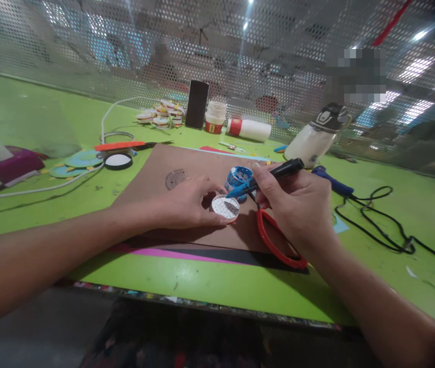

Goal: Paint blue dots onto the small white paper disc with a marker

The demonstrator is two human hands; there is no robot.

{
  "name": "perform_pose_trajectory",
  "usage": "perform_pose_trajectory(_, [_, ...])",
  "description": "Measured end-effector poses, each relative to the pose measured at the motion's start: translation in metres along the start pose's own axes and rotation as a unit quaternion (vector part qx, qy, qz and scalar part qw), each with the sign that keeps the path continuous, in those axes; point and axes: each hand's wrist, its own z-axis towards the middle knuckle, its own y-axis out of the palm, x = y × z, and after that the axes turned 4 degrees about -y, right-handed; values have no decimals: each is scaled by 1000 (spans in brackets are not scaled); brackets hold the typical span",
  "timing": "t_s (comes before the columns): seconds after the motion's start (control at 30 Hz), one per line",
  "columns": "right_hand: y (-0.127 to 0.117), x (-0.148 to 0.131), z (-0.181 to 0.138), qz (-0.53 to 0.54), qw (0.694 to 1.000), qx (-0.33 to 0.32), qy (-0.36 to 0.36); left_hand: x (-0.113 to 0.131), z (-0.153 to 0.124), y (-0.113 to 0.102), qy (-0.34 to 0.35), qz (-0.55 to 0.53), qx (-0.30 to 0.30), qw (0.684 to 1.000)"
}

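My left hand [186, 202] curls round a small round white piece [225, 206] with dark grid lines on its top and a reddish lower edge. Pinched in my right hand [297, 199] is a marker [274, 173] with a black end and a blue front. Its tip is at the top of the white piece; whether it touches cannot be made out. Red-handled scissors [274, 243] lie beneath my right hand, their blades mostly hidden. Just behind the piece stands a small blue container [239, 176] with white patches. A brown sheet [148, 176] lies under these things.
Behind stand a phone [197, 104], stacked paper cups [216, 117] and a cup on its side [250, 129]. To the right are a bottle [311, 140] and a blue-handled tool [332, 180] with a looping black cord. An orange cutter [119, 146] and purple power strip [8, 171] lie left.
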Motion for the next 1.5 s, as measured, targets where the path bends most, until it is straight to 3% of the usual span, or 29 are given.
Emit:
perform_pose_trajectory(0.33, [-2,-1,0,50,998,-32,31,1,0,1,-13,-17,10,1000])
perform_pose_trajectory(0.63, [0,9,-3,-22,999,-37,3,-1,-1,2,-8,-7,15,1000])
perform_pose_trajectory(0.9, [4,4,-6,52,996,-43,51,0,0,2,5,-10,6,1000])
perform_pose_trajectory(1.5, [5,5,-6,33,997,-50,53,-2,-1,2,6,-8,12,1000])
